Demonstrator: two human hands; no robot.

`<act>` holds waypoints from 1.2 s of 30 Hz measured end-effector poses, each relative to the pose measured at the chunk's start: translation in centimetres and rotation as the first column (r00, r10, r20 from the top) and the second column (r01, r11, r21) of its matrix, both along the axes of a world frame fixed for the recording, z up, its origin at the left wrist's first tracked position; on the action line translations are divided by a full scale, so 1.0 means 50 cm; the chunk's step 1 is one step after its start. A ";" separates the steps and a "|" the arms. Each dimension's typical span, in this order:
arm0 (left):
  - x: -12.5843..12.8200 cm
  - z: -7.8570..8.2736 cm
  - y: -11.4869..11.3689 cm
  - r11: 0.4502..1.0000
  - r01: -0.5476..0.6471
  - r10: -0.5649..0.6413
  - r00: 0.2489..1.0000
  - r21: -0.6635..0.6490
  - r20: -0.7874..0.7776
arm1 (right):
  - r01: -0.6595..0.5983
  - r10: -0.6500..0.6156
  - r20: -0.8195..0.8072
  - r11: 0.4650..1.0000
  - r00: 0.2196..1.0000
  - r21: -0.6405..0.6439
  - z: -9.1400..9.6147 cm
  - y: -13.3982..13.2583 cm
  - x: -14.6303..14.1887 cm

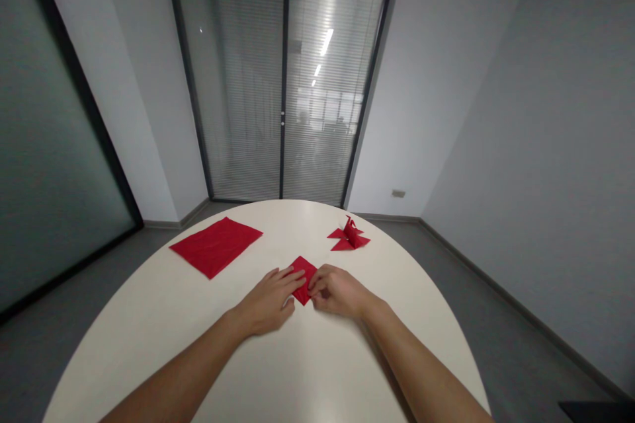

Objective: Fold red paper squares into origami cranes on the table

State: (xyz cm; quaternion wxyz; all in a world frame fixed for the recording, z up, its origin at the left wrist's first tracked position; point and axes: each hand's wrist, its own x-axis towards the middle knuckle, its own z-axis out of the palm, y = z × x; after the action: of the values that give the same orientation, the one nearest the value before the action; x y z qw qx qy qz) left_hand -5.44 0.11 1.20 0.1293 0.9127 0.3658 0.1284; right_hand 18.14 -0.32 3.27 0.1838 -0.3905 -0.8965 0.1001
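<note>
A small folded square of red origami paper point(303, 294) lies on the table in front of me, one corner pointing toward me. My left hand point(270, 299) rests with outstretched fingers over the paper's left side, fingertips pressing on it. At its right corner, my right hand point(340, 292) has its fingers curled and pinched on the paper's edge. The fingers of both hands cover parts of the paper, so its side corners are hidden.
The round white table point(238, 377) carries a larger red paper sheet point(217, 248) at the back left. A folded red paper crane point(350, 236) stands at the back right. Beyond the table are a glass partition with blinds point(238, 92) and grey walls.
</note>
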 end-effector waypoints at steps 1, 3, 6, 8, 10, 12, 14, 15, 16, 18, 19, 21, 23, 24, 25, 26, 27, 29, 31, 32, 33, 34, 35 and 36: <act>0.000 0.000 0.000 1.000 0.001 -0.001 1.000 0.000 0.004 | -0.028 0.027 -0.015 1.000 1.000 -0.009 -0.001 -0.001 0.000; 0.000 0.000 0.000 1.000 0.003 -0.003 1.000 -0.001 0.012 | -0.068 0.066 -0.043 0.997 0.997 -0.028 -0.002 -0.002 0.001; 0.000 0.000 0.000 1.000 0.000 0.000 1.000 -0.003 0.013 | -0.103 0.101 -0.057 0.994 0.993 -0.045 -0.004 -0.003 0.003; 0.000 0.000 0.001 1.000 0.000 0.000 1.000 -0.004 0.004 | -0.138 0.134 -0.063 0.988 0.989 -0.062 -0.005 -0.003 0.003; 0.000 -0.002 0.002 1.000 0.005 -0.005 1.000 -0.003 -0.003 | -0.144 0.139 -0.069 0.986 0.988 -0.078 -0.005 -0.003 0.003; -0.001 -0.003 0.003 1.000 0.010 -0.010 1.000 0.005 -0.006 | -0.109 0.104 -0.076 0.992 0.992 -0.069 -0.003 -0.002 0.004; -0.001 -0.004 0.003 1.000 0.009 -0.009 1.000 0.011 -0.013 | -0.075 0.071 -0.087 0.996 0.994 -0.041 -0.001 -0.001 0.007; -0.001 -0.003 0.003 1.000 0.008 -0.008 1.000 0.009 -0.020 | -0.074 0.071 -0.092 0.997 0.993 -0.033 -0.001 0.000 0.008; -0.001 -0.002 0.003 1.000 0.007 -0.006 1.000 0.004 -0.026 | -0.086 0.082 -0.095 0.996 0.992 -0.037 0.000 0.000 0.010; -0.001 -0.001 0.002 1.000 0.007 -0.008 0.999 -0.006 -0.037 | -0.115 0.108 -0.099 0.991 0.989 -0.067 0.001 0.002 0.012; -0.001 0.000 0.001 1.000 0.011 -0.011 0.999 -0.005 -0.040 | -0.110 0.101 -0.105 0.991 0.989 -0.078 0.001 0.003 0.013; -0.003 0.001 0.000 1.000 0.027 -0.026 0.999 0.015 -0.041 | -0.038 0.029 -0.132 0.997 0.991 -0.066 -0.001 0.006 0.014; -0.005 0.001 -0.002 0.997 0.054 -0.052 0.998 0.048 -0.033 | 0.072 -0.075 -0.168 0.997 0.983 -0.028 -0.005 0.011 0.015; -0.006 0.001 -0.002 0.996 0.069 -0.067 0.997 0.062 -0.027 | 0.114 -0.114 -0.180 0.993 0.977 -0.013 -0.009 0.014 0.015; -0.007 0.001 -0.003 0.994 0.083 -0.081 0.996 0.073 -0.022 | 0.137 -0.136 -0.181 0.991 0.974 -0.007 -0.013 0.016 0.015; -0.008 0.001 -0.003 0.992 0.094 -0.093 0.996 0.080 -0.017 | 0.144 -0.144 -0.172 0.989 0.975 -0.008 -0.018 0.019 0.015; -0.009 0.000 -0.003 0.991 0.101 -0.101 0.995 0.081 -0.012 | 0.143 -0.144 -0.154 0.990 0.978 -0.012 -0.022 0.020 0.015; -0.009 0.000 -0.004 0.992 0.106 -0.106 0.994 0.075 0.000 | 0.133 -0.133 -0.112 0.991 0.985 -0.012 -0.027 0.022 0.013; -0.008 0.000 -0.004 0.993 0.101 -0.101 0.995 0.062 0.007 | 0.129 -0.129 -0.068 0.992 0.989 0.003 -0.027 0.022 0.011; -0.007 0.001 -0.005 0.994 0.096 -0.096 0.995 0.056 0.006 | 0.140 -0.139 -0.047 0.990 0.989 0.013 -0.025 0.022 0.010; -0.007 0.001 -0.005 0.995 0.091 -0.091 0.996 0.050 0.002 | 0.160 -0.160 -0.027 0.987 0.987 0.021 -0.023 0.022 0.009; -0.006 0.001 -0.005 0.995 0.086 -0.086 0.996 0.045 -0.002 | 0.187 -0.187 -0.010 0.982 0.982 0.028 -0.021 0.023 0.008; -0.005 0.001 -0.005 0.996 0.083 -0.083 0.997 0.040 -0.005 | 0.218 -0.218 0.004 0.975 0.976 0.032 -0.019 0.023 0.008; -0.005 0.001 -0.005 0.996 0.082 -0.082 0.997 0.034 -0.005 | 0.247 -0.248 0.013 0.968 0.969 0.035 -0.017 0.024 0.007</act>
State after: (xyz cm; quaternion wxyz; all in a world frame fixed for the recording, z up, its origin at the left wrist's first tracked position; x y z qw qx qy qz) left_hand -5.70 -0.13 1.25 0.1183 0.9292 0.3260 0.1275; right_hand 18.50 0.88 2.42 0.1934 -0.4972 -0.8438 0.0582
